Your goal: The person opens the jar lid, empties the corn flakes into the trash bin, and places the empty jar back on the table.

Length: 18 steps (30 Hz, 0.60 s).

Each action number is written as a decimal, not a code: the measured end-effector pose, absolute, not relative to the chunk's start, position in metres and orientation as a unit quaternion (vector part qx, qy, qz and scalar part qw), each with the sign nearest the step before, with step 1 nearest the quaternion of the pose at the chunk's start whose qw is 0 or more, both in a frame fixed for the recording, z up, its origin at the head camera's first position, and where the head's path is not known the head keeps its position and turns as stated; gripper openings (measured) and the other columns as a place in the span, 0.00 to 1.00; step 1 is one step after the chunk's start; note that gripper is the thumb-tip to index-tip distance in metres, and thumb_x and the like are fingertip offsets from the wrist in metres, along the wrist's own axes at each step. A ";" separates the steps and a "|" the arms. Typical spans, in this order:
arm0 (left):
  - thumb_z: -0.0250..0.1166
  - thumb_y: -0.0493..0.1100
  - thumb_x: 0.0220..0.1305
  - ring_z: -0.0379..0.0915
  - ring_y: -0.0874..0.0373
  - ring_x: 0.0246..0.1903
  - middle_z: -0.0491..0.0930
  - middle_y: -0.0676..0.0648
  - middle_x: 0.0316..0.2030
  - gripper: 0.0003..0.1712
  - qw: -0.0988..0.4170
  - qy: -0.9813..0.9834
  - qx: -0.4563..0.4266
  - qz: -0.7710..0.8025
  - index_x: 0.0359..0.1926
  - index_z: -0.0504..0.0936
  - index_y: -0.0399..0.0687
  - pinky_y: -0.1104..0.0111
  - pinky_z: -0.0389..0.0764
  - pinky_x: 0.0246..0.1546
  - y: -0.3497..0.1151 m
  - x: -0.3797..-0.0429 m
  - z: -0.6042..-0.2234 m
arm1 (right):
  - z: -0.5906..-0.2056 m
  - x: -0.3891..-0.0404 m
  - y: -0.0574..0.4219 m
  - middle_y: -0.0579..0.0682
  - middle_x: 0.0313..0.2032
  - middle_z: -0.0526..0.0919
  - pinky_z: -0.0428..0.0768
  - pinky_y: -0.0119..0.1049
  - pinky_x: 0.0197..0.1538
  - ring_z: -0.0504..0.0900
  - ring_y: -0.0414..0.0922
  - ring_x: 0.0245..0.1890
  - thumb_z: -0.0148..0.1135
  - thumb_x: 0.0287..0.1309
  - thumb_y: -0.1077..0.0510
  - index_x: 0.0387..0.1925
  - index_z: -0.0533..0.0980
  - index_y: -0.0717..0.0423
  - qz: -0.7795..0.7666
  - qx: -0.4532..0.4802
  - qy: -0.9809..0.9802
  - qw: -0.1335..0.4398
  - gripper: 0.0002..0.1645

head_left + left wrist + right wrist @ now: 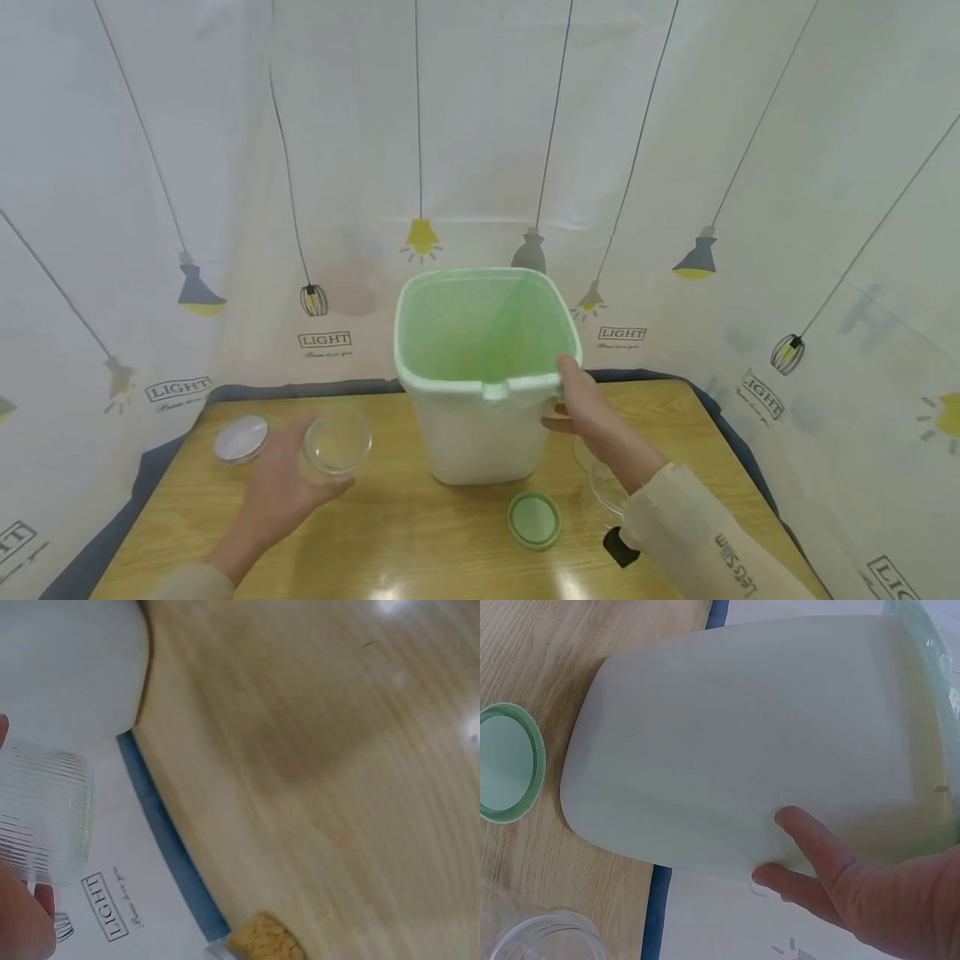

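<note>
My left hand [281, 483] holds a clear ribbed jar [337, 442] between thumb and fingers, raised to the left of the bin. In the left wrist view the jar [45, 814] shows sideways at the left edge, with only parts of the fingers visible. A white trash bin [483, 437] with a pale green bag [480, 325] folded over its rim stands tall in the middle. My right hand [588, 408] grips the bin's rim at the right front corner. The right wrist view shows two fingers [802, 825] against the bin's side [727, 742].
A silver-lidded container [242, 437] stands at the left; the left wrist view shows its yellowish contents [266, 941]. A round green lid [534, 518] lies before the bin. Under the right forearm are clear jars [606, 490] and a small black object [621, 547]. A printed curtain [480, 125] surrounds the table.
</note>
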State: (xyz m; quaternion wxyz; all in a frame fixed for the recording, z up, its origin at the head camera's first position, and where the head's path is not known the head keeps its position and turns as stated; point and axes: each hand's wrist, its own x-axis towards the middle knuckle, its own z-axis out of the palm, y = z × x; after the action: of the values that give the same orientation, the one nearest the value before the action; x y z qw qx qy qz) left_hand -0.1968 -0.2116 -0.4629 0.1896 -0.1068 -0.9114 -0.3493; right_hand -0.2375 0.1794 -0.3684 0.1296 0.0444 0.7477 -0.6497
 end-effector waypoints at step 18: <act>0.84 0.57 0.27 0.74 0.50 0.58 0.77 0.56 0.58 0.56 0.030 -0.886 -0.114 -0.449 0.63 0.69 0.65 0.48 0.74 0.59 -0.161 -0.176 -0.523 | -0.368 -0.237 0.178 0.62 0.60 0.64 0.77 0.54 0.61 0.68 0.64 0.65 0.27 0.69 0.40 0.61 0.62 0.63 -0.651 0.053 0.747 0.126 0.36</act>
State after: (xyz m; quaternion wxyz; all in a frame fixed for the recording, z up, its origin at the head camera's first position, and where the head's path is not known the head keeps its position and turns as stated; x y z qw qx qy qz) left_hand -0.1762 -0.1610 -0.5228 0.0297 -0.1141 -0.8856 -0.4492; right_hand -0.2374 0.1780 -0.3678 0.1256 0.0530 0.7468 -0.6510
